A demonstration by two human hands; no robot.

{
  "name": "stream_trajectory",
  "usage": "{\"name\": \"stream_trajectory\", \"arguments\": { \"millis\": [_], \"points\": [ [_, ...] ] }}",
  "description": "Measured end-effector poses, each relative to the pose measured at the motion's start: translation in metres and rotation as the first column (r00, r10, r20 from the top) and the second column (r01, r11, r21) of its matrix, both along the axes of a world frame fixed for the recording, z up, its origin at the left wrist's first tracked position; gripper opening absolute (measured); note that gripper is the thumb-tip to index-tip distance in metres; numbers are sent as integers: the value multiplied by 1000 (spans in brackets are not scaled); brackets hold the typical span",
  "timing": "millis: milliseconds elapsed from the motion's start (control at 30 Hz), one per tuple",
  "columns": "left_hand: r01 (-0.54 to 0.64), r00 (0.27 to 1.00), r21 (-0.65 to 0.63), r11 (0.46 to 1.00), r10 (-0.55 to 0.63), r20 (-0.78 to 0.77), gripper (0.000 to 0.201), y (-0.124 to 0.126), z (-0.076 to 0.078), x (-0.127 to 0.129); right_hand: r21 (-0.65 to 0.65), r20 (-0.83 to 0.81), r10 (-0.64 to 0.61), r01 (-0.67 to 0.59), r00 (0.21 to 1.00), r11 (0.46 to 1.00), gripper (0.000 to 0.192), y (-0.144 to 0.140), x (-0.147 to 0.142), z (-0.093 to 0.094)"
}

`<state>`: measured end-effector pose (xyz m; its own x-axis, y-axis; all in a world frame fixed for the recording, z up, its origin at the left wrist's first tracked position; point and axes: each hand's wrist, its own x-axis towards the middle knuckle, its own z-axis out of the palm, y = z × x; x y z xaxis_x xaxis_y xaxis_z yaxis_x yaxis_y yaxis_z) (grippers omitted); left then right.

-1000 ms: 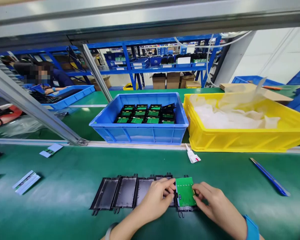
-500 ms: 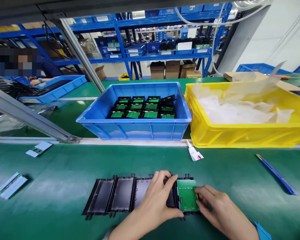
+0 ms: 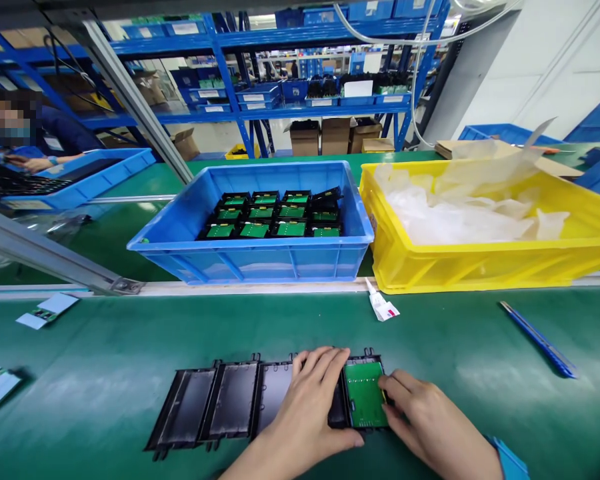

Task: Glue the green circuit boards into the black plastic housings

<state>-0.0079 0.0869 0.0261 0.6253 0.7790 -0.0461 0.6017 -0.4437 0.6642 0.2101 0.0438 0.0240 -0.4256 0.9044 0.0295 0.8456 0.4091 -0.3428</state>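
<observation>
A row of black plastic housings [image 3: 215, 407] lies side by side on the green belt [image 3: 105, 360] in front of me. A green circuit board [image 3: 364, 395] sits flat in the rightmost housing. My left hand [image 3: 307, 407] rests flat on the housing just left of it, thumb near the board's lower left corner. My right hand [image 3: 423, 420] presses its fingertips on the board's right edge. Neither hand lifts anything.
A blue bin [image 3: 260, 263] holding several housings with green boards stands beyond the belt. Beside it is a yellow bin [image 3: 480, 267] of clear plastic bags. A small white tube [image 3: 381, 307], a blue tool [image 3: 537, 338] and paper slips [image 3: 43, 311] lie on the belt. Another person works at far left.
The green board went from tilted above the rightmost housing to lying flat inside it. My left hand moved over the neighbouring housing. The view shifted slightly.
</observation>
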Motion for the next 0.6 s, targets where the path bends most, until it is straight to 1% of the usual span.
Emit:
{"name": "stream_trajectory", "arguments": {
  "millis": [133, 333, 400, 467, 533, 600],
  "points": [
    [23, 1000, -5, 1000, -23, -17, 98, 2, 1, 0, 24, 32, -6, 5, 999, 1000, 21, 0, -3, -1],
    [21, 999, -3, 1000, -21, -44, 100, 3, 2, 1, 63, 95, -29, 23, 995, 998, 21, 3, -4, -8],
    [25, 999, 12, 1000, -25, -43, 92, 3, 2, 1, 90, 121, -39, 28, 992, 996, 22, 3, -4, -11],
    [44, 998, 39, 998, -42, -35, 79, 2, 2, 0, 113, 141, -49, 33, 989, 993, 23, 3, -5, -13],
    [74, 997, 82, 994, -71, -35, 66, 2, 2, -1, 143, 157, -55, 32, 986, 989, 23, 3, -5, -14],
    [116, 992, 135, 984, -108, -66, 58, 1, 0, -2, 188, 171, -52, 20, 984, 982, 24, 3, -5, -16]
  ]
}}
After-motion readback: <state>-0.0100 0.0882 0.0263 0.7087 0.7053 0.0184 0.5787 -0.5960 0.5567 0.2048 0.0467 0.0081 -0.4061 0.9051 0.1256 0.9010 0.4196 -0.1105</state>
